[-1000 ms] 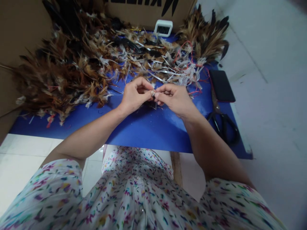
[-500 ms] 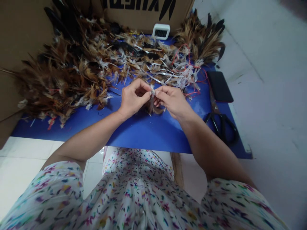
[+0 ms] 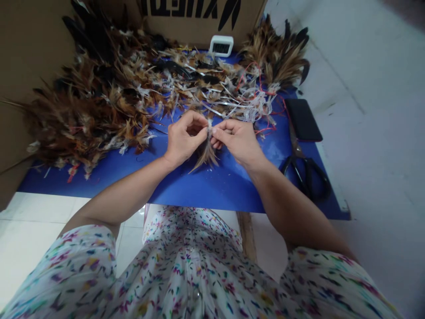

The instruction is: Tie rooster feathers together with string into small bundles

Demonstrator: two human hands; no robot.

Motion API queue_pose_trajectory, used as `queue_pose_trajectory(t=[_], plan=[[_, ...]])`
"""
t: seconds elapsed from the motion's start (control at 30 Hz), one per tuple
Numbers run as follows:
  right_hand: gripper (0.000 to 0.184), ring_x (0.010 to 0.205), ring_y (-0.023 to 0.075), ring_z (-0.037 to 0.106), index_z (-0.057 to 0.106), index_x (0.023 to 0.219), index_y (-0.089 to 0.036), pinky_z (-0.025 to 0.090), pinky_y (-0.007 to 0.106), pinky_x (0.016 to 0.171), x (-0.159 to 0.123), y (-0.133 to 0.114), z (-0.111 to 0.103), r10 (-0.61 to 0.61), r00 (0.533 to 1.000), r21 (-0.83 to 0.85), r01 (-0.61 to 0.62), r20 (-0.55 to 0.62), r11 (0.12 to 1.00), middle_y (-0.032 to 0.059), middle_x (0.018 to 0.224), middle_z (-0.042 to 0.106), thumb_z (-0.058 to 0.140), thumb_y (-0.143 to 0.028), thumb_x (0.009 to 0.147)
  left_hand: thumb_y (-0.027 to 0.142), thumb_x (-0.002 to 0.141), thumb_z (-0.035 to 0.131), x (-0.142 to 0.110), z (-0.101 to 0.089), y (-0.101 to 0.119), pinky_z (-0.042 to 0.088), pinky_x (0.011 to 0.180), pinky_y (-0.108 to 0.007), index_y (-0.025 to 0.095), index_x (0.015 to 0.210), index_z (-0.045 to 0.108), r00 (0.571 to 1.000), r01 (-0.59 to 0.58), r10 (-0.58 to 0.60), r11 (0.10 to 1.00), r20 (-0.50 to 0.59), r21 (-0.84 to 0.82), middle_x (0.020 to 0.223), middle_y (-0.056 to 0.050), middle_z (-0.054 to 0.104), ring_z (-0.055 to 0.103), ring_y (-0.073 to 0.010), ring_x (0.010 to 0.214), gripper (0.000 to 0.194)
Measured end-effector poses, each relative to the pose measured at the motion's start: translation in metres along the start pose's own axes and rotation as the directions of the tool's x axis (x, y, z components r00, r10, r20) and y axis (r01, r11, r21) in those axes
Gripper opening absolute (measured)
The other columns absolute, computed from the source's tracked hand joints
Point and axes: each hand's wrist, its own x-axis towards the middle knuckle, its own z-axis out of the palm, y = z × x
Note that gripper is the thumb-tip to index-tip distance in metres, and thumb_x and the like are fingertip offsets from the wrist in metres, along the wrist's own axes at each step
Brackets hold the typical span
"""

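A heap of brown and black feathers (image 3: pixel 89 102) is lying across the left and far side of a blue table top (image 3: pixel 206 186), its quills pointing toward the middle, while a person in a flowered garment is working at the near edge. The left hand (image 3: pixel 184 139) is pinching, thumb against curled fingers, the upper end of a small tuft of brown feathers (image 3: pixel 206 155); the tuft is hanging down between the two hands, its tips fanning out just above the blue surface. The right hand (image 3: pixel 239 141) is closing narrowly on the same upper end from the other side, fingertips meeting those of the left, so that both hands are gripping the tuft together. Just beyond the hands, a tangle of pale strips and red threads (image 3: pixel 249 102) is spreading across the table. A small white digital clock (image 3: pixel 221 45) is standing at the far edge, against a cardboard box (image 3: pixel 199 17) with black lettering. Farther right, a second bunch of dark-tipped feathers (image 3: pixel 279 53) is resting near the corner. A black phone-like slab (image 3: pixel 303 119) is lying flat at the right edge, and black-handled scissors (image 3: pixel 305 168) are lying just nearer, handles toward the person.
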Motion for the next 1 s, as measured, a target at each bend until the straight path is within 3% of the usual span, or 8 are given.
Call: queue_pose_trajectory(t=[0.47, 0.7, 1.0], plan=[[0.025, 0.055, 0.0104, 0.059, 0.067, 0.078, -0.018, 0.05, 0.024, 0.054, -0.001, 0.005, 0.003, -0.074, 0.995, -0.182, 0.061, -0.063, 0.981, 0.0002, 0.063, 0.066, 0.073, -0.042, 0.078, 0.021, 0.086, 0.065, -0.003, -0.004, 0.007, 0.057, 0.075, -0.021, 0.019, 0.094, 0.066, 0.996, -0.084, 0.075, 0.977, 0.052, 0.198, 0.087, 0.001, 0.074, 0.071, -0.0096, 0.079, 0.008], [0.007, 0.061, 0.0124, 0.056, 0.067, 0.075, -0.019, 0.044, 0.027, 0.061, -0.001, 0.005, -0.004, -0.232, 0.972, -0.41, 0.204, -0.019, 0.889, -0.001, 0.065, 0.064, 0.063, -0.025, 0.077, 0.014, 0.085, 0.063, -0.004, -0.006, 0.007, 0.056, 0.077, -0.021, 0.02, 0.096, 0.068, 0.989, -0.129, 0.103, 0.956, 0.11, 0.265, 0.086, 0.002, 0.075, 0.072, -0.0106, 0.079, 0.014], [0.006, 0.059, 0.0104, 0.045, 0.061, 0.067, -0.02, 0.038, 0.026, 0.061, -0.002, -0.002, -0.008, -0.303, 0.951, -0.491, 0.292, 0.06, 0.821, -0.0039, 0.059, 0.054, 0.059, -0.02, 0.072, 0.01, 0.082, 0.06, -0.006, -0.005, 0.01, 0.056, 0.076, -0.021, 0.019, 0.095, 0.068, 0.98, -0.157, 0.124, 0.963, 0.157, 0.219, 0.086, 0.0, 0.076, 0.072, -0.0109, 0.078, 0.017]])
